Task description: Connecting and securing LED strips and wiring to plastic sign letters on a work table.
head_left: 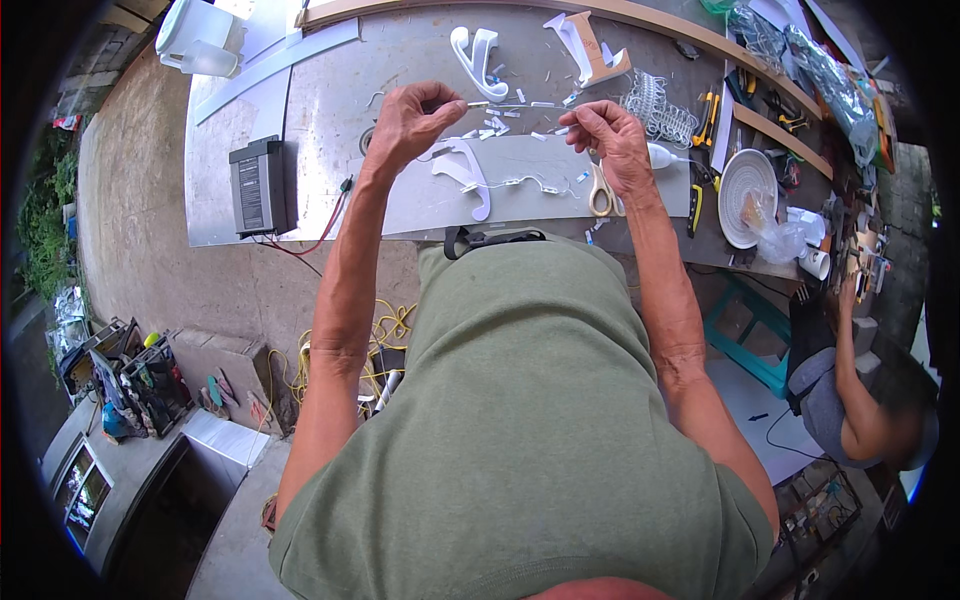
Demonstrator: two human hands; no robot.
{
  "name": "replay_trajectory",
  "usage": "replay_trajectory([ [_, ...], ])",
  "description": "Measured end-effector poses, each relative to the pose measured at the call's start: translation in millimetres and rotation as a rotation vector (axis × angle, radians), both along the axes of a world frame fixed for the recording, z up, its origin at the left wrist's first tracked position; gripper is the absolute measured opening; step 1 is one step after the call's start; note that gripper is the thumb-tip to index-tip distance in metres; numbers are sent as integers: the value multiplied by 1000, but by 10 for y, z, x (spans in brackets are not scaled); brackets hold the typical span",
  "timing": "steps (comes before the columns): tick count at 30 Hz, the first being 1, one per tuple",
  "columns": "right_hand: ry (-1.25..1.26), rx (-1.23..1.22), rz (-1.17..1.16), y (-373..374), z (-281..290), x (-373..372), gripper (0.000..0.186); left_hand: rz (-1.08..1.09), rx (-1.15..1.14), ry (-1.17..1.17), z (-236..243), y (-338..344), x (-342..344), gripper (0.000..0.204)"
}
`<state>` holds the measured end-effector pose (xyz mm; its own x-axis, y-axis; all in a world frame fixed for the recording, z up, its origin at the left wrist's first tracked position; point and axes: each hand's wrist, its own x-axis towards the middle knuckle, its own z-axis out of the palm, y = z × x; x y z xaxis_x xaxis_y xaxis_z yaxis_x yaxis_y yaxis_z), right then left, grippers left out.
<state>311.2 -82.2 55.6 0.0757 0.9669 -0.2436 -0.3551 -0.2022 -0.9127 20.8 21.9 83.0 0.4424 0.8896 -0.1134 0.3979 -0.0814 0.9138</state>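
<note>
While the left hand pinches a thin wire, the right hand curls, its grip unclear.

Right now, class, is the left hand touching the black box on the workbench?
Apart. The head view shows it plainly: a strip of workbench lies between the left hand and the black box.

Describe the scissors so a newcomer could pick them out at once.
Start at the metal table and find the grey board along its near edge. On the board's right part, just below the right hand in the picture, lie the scissors. Their cream looped handle sets them apart from the yellow-and-black tool farther right.
</note>
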Motion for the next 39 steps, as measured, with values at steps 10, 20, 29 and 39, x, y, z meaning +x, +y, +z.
replay_trajectory([
  [10, -63, -66, 17, 6, -52, -26, 17, 52, -376, -141, -18, -279, -103, 22],
  [20, -424, -213, 39, -133, -146, 39, 17, 225, -553, -365, -207, -438, -51, 17],
  [29, -1338, -126, 147, -946, -280, -22, 23, 251, -482, -333, -299, -361, -26, 20],
  [39, -1417, -106, 17, -1048, -336, -51, 22, 213, -463, -278, -282, -319, -74, 21],
])
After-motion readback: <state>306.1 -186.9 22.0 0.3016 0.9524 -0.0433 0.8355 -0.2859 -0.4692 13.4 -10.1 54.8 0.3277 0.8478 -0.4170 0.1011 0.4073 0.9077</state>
